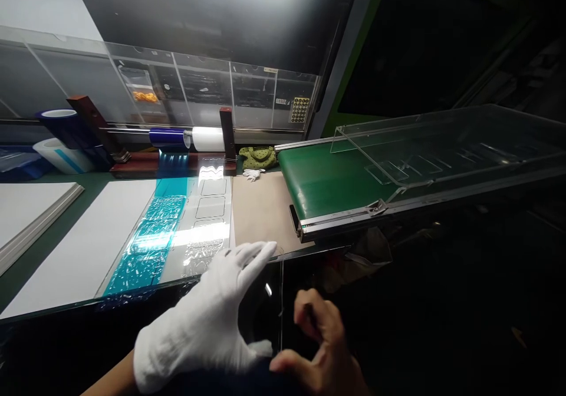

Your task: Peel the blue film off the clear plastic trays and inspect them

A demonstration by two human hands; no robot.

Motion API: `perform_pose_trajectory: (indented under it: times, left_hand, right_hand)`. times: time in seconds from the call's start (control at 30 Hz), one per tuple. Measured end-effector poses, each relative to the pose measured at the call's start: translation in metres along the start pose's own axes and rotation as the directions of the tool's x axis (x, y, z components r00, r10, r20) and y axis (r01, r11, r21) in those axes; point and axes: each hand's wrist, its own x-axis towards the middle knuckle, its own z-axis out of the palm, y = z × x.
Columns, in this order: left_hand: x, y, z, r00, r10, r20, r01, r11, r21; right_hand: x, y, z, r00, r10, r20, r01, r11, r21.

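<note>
left hand [194,319] | right hand [321,343]: wrists cut off below | conveyor [322,178]: right end cut off

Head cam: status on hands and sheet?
Left hand, white-gloved: fingers spread, nearest the clear sheet with blue film. Right hand, bare: curled, nothing visibly held. Green conveyor belt off to the right.

Green workbench [53,231], film-covered clear sheet [198,231]

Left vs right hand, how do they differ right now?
The left hand wears a white fabric glove; the right hand is bare. The left hand's fingers stretch out nearly straight, the right hand's curl inward. The left hand reaches toward the film-covered clear sheet; the right hand sits further off, over dark space. Neither plainly holds anything.
</note>
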Motion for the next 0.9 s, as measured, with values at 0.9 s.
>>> perform_pose_trajectory:
  times: [0.9]
  left_hand:
    - [-0.043,-0.007,0.028,0.775,-0.03,0.631,0.57,-0.397,-0.719]
  right_hand:
    - [0.05,0.135,0.049,0.983,0.13,0.13,-0.066,0.909,-0.411]
